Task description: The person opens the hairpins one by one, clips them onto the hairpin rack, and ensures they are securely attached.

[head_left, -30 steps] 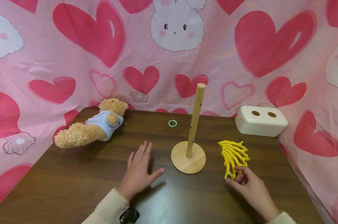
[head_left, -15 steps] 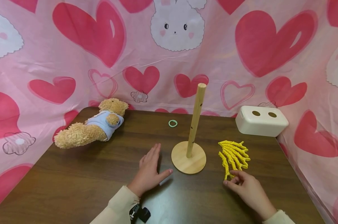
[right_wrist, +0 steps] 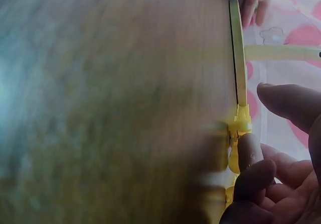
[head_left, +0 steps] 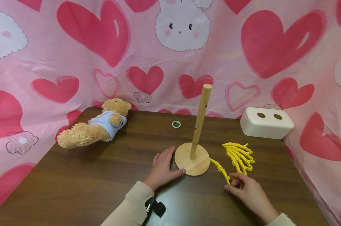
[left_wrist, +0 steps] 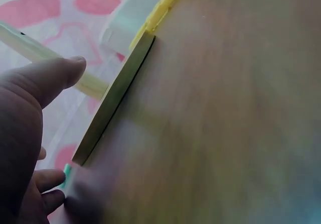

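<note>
A wooden stand with a round base and an upright pole stands near the middle of the table. My left hand is at the base's left side, fingers extended and thumb spread toward its front edge. In the left wrist view, the thumb appears in front of the pole. With curled fingers, my right hand holds one end of a yellow branch-like piece. Its other end reaches the base's right edge. Similar yellow branch pieces lie fanned out behind the right hand.
A pale green ring lies behind the stand. At the back left a teddy bear in a blue top lies on its side. A white box with two round holes sits at the back right. Pink printed cloth surrounds the table.
My left hand has moved right to the stand's base. The right hand has separated one yellow branch piece from the fan and swung its far end left to the base.
</note>
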Action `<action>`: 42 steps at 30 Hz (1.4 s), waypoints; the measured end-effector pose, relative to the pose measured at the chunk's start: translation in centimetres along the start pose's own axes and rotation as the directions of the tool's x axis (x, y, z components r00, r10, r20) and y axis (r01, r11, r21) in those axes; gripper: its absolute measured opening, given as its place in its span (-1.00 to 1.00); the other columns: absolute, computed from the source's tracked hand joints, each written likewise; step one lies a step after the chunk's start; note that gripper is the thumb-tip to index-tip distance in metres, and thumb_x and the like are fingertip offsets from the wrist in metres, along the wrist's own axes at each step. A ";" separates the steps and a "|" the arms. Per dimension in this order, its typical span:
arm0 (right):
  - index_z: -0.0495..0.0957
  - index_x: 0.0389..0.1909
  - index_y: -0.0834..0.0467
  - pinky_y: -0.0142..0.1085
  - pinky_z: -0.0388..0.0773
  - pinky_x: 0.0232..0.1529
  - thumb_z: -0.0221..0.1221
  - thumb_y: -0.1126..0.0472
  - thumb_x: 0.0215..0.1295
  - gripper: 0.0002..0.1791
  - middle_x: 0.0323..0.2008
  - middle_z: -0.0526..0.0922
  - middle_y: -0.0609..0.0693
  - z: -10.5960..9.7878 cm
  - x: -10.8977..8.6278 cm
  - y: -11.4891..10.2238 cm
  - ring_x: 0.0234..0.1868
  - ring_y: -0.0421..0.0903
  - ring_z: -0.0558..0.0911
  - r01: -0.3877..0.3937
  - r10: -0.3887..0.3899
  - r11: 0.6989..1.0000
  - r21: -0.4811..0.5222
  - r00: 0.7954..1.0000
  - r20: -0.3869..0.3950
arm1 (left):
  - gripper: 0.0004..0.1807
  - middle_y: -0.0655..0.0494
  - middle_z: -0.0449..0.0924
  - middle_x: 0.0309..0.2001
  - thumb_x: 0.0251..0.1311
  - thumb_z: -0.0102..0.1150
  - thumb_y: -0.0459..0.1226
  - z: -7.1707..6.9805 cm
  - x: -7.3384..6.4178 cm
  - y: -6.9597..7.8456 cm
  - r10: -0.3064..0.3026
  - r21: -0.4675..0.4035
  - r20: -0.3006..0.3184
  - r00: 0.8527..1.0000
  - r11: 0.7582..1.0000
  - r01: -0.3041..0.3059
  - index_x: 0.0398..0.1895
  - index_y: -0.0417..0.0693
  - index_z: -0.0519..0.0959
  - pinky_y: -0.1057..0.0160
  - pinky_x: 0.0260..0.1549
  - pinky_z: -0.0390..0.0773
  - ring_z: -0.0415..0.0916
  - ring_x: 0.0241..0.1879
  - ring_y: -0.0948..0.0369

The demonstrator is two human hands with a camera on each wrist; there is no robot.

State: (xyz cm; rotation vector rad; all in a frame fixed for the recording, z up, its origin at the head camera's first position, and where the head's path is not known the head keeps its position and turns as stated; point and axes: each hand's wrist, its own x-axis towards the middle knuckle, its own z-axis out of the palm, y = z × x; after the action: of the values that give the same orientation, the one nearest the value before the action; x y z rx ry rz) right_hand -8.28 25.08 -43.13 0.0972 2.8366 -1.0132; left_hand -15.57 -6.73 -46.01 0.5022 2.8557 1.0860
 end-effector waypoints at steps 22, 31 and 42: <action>0.62 0.01 0.22 -0.31 0.38 -0.35 0.45 -0.09 0.12 -0.43 -0.52 0.51 -0.17 0.3 0.3 0.6 -0.50 -0.23 0.44 0.030 -0.029 0.994 -0.106 1.000 0.007 | 0.05 0.05 0.27 0.49 0.00 0.39 0.28 -0.3 0.4 -0.7 -0.016 0.150 0.034 0.999 0.989 0.011 0.49 -0.06 0.33 -0.27 0.39 -0.11 0.08 0.51 0.02; 0.63 -0.06 0.23 -0.30 0.38 -0.37 0.44 -0.09 0.13 -0.47 -0.51 0.52 -0.18 0.1 0.2 0.9 -0.49 -0.22 0.44 0.017 -0.017 0.992 -0.124 1.000 -0.001 | 0.05 0.03 0.25 0.50 0.02 0.41 0.25 -0.6 -0.1 -1.0 -0.008 0.125 0.044 0.999 0.992 0.003 0.50 -0.08 0.31 -0.27 0.39 -0.12 0.07 0.52 0.01; 0.71 -0.10 0.14 -0.35 0.33 -0.49 0.52 0.03 0.04 -0.57 -0.32 0.54 -0.06 -0.1 -0.6 0.6 -0.52 -0.27 0.37 0.117 -0.139 0.983 -0.140 0.976 -0.167 | 0.03 0.06 0.20 0.52 0.05 0.38 0.26 -0.7 0.0 -0.8 0.000 0.139 0.063 0.998 0.990 -0.009 0.51 -0.05 0.30 -0.29 0.38 -0.13 0.04 0.53 0.00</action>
State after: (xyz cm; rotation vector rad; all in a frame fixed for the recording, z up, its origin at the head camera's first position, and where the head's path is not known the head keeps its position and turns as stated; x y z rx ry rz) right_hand -7.66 25.61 -43.35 -0.0105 3.0969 -0.8804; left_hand -15.93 -7.79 -45.99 0.5402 2.8890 0.8588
